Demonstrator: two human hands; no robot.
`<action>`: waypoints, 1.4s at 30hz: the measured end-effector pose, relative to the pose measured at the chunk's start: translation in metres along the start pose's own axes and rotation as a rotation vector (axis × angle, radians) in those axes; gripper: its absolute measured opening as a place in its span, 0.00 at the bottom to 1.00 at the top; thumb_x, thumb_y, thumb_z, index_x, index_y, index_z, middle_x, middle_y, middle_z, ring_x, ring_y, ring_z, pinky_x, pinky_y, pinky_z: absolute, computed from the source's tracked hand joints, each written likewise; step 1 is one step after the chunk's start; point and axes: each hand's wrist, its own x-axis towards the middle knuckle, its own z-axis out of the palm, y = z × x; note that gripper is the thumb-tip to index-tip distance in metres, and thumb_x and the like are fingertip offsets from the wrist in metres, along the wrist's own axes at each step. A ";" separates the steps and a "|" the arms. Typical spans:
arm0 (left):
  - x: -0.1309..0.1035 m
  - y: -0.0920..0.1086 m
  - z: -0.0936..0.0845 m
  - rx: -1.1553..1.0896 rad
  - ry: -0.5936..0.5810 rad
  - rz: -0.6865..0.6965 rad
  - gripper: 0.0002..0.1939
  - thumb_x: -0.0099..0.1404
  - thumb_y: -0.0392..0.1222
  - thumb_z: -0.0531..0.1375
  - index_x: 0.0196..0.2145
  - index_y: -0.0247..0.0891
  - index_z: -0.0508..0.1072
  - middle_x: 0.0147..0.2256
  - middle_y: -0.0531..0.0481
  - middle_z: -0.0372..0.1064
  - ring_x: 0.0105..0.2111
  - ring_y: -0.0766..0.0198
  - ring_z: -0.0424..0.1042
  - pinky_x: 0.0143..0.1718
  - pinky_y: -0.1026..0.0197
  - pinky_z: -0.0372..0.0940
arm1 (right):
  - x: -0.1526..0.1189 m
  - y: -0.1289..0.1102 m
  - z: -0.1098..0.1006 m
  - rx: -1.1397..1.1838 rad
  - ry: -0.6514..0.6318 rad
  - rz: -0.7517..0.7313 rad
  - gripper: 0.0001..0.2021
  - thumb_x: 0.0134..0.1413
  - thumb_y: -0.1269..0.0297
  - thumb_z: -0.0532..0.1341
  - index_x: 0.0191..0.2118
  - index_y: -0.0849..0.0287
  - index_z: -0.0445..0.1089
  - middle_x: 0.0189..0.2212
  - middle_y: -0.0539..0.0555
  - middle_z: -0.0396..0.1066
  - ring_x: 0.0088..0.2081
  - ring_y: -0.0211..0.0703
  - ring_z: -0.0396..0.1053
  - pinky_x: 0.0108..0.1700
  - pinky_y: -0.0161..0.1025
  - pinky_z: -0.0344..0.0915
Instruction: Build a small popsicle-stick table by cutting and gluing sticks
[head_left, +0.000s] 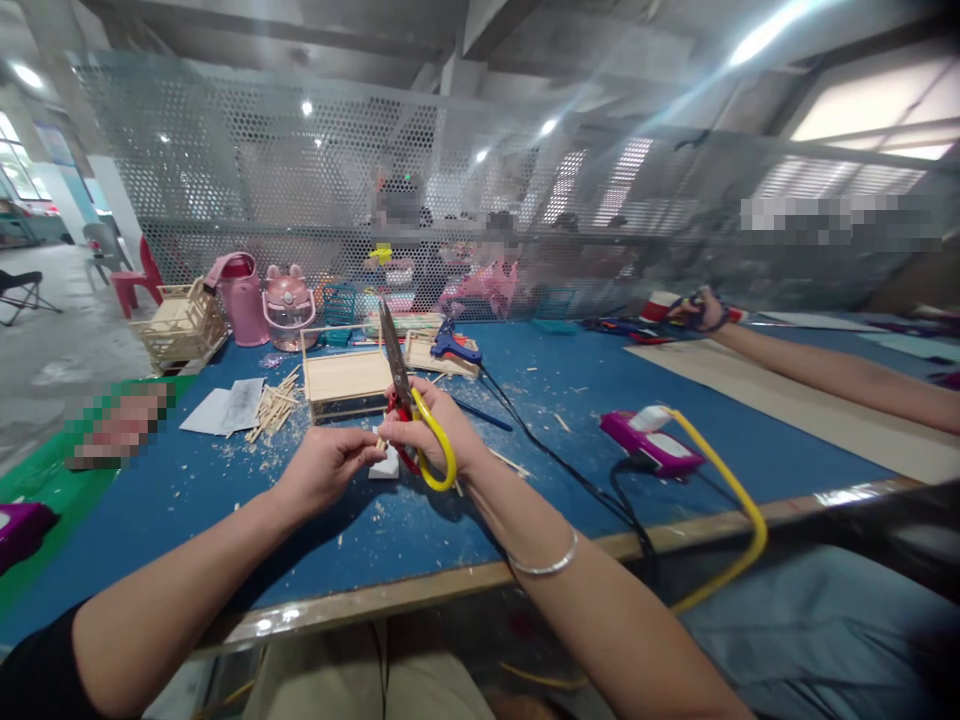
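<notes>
My right hand [442,425] is closed around a pair of scissors [395,355], its dark blades pointing up and away and its handles yellow and red. The fingertips of my left hand [322,465] pinch a short wooden stick [382,443], right beside the right thumb. A small white piece [385,465] lies below the fingertips, partly hidden by them. Just beyond my hands stands a small wooden stick frame [345,380]. To its left lies a pile of loose wooden sticks [274,405].
A blue glue gun [454,343] trails a black cord across the blue tabletop [255,540]. A purple power strip [651,443] with a yellow cable sits to the right. Pink bottles [244,305] stand at the back left. Another person's arm [825,365] reaches in from the right.
</notes>
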 end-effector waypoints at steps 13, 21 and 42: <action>0.006 0.010 0.005 -0.667 -0.030 -0.475 0.11 0.50 0.40 0.62 0.31 0.31 0.73 0.22 0.48 0.70 0.20 0.70 0.64 0.24 0.65 0.59 | 0.004 0.013 0.004 -0.157 0.087 -0.140 0.23 0.31 0.70 0.65 0.37 0.57 0.57 0.21 0.43 0.62 0.21 0.31 0.62 0.24 0.30 0.60; 0.005 0.008 0.005 -0.559 -0.097 -0.432 0.10 0.52 0.42 0.60 0.26 0.31 0.75 0.19 0.50 0.68 0.18 0.73 0.60 0.22 0.67 0.56 | 0.000 0.014 0.008 -0.244 0.088 -0.160 0.22 0.33 0.72 0.64 0.39 0.57 0.58 0.20 0.43 0.64 0.22 0.33 0.62 0.26 0.31 0.60; 0.005 0.009 -0.007 -0.590 -0.113 -0.317 0.13 0.50 0.46 0.61 0.26 0.31 0.73 0.23 0.49 0.69 0.23 0.68 0.66 0.27 0.64 0.61 | -0.025 -0.027 -0.020 -1.152 -0.304 -0.174 0.31 0.33 0.51 0.66 0.45 0.61 0.62 0.40 0.57 0.64 0.39 0.45 0.61 0.41 0.41 0.58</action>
